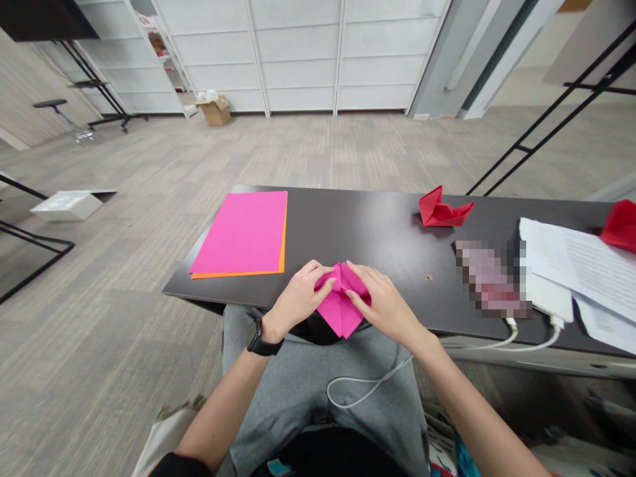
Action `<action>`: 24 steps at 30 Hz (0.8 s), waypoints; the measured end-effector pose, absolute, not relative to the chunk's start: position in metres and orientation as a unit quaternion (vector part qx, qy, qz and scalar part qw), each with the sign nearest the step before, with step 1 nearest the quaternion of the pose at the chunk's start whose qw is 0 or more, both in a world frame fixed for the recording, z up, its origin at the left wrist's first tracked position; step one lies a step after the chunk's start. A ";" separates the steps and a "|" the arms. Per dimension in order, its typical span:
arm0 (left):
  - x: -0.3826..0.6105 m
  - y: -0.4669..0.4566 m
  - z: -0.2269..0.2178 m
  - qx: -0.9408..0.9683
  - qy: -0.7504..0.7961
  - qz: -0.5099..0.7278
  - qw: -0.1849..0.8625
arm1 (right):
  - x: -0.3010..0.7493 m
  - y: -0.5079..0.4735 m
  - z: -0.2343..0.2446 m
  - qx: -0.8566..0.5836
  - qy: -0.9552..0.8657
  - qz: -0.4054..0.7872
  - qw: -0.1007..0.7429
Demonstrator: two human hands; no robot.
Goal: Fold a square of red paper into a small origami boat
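Note:
A folded pink origami paper is held between both hands at the near edge of the dark table, its lower point hanging past the edge over my lap. My left hand pinches its left side, thumb on top. On the right side, my right hand grips it with the thumb pressed near the middle and the fingers along the upper edge. Creases run down the paper's centre, and its far edge is partly covered by fingers. A black watch band circles my left wrist.
Pink sheets lie over an orange one at the table's left. A red folded paper boat stands at the back right. Farther right are a blurred phone, a white power bank, printed papers and a white cable across my lap.

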State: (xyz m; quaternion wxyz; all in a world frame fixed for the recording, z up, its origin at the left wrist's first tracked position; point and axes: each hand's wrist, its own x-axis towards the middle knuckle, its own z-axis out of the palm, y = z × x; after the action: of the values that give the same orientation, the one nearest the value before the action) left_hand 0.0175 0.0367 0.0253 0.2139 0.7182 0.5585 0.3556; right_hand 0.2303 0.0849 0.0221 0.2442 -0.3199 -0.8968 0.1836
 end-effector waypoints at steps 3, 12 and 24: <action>0.014 0.034 0.024 0.715 0.556 0.361 0.224 | 0.231 0.086 0.020 -0.312 -0.894 0.193 0.256; 0.014 0.034 0.026 0.707 0.562 0.360 0.234 | 0.233 0.086 0.016 -0.305 -0.909 0.180 0.221; 0.016 0.035 0.025 0.707 0.578 0.343 0.223 | 0.232 0.091 0.020 -0.311 -0.905 0.216 0.194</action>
State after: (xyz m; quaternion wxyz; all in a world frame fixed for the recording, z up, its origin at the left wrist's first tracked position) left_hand 0.0156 0.0352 0.0248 0.2228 0.7066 0.5776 0.3427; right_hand 0.2324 0.0907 0.0202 0.1943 -0.3110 -0.9049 0.2162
